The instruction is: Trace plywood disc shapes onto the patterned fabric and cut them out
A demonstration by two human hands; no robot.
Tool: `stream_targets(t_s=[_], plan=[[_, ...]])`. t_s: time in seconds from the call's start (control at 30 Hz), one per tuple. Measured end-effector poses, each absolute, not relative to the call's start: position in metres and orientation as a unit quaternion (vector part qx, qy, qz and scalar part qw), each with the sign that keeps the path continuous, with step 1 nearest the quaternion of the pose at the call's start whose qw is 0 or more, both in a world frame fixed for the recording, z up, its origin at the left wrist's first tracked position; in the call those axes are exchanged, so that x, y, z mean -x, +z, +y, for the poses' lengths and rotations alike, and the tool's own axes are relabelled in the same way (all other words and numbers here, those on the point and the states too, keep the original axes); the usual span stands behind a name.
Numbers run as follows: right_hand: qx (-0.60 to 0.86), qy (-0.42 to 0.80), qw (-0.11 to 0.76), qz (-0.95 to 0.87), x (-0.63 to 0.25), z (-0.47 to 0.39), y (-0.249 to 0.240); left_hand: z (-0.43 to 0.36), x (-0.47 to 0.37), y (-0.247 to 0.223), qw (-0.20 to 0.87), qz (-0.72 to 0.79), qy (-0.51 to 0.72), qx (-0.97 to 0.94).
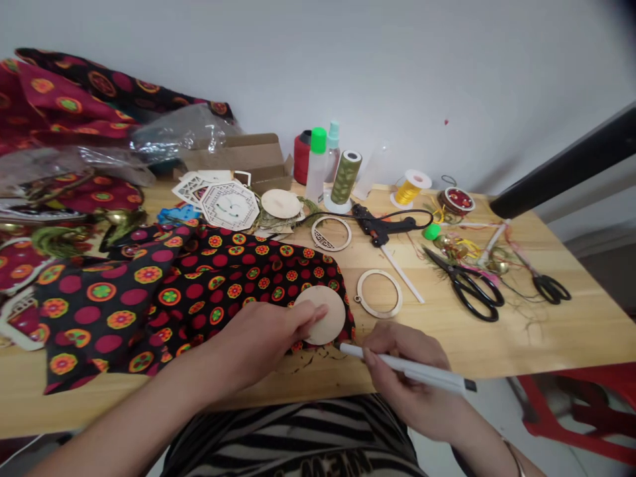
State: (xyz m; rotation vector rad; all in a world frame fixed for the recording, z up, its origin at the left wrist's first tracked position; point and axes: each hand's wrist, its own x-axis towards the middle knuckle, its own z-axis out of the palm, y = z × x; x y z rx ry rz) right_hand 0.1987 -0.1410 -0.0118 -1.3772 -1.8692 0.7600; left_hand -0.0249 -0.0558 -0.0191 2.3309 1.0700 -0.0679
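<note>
My left hand presses a pale round wooden disc onto the right end of a black patterned fabric, thumb on top. Its other fingers are curled, partly hidden under the hand. In my right hand is a white pen, gripped between thumb and fingers. The pen's left end lies close to the lower right edge of the disc; I cannot tell whether it touches the fabric. Just beyond my right hand lies a wooden ring with a small loop.
A black glue gun, another wooden ring and black scissors lie farther back and right. Bottles, a green roll and a yellow thread spool stand along the wall. Ornaments and fabric crowd the left.
</note>
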Motion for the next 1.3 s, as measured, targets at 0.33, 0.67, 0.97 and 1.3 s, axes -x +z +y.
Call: stream_targets(t_s=[0.33, 0.67, 0.97, 1.3], plan=[[0.55, 0.342, 0.35, -0.676, -0.202, -0.133, -0.018, -0.054, 0.024, -0.02, 0.249, 0.401, -0.063, -0.88], [0.551, 0.408, 0.35, -0.638, -0.209, -0.131, -0.016, -0.054, 0.026, -0.021, 0.262, 0.396, -0.068, -0.878], [0.568, 0.437, 0.346, -0.605, -0.209, -0.12, -0.015, -0.054, 0.025, -0.019, 0.25, 0.388, -0.084, -0.883], [0.565, 0.45, 0.362, -0.589, -0.217, -0.088, -0.007, -0.054, 0.026, -0.017, 0.245, 0.39, -0.09, -0.883]])
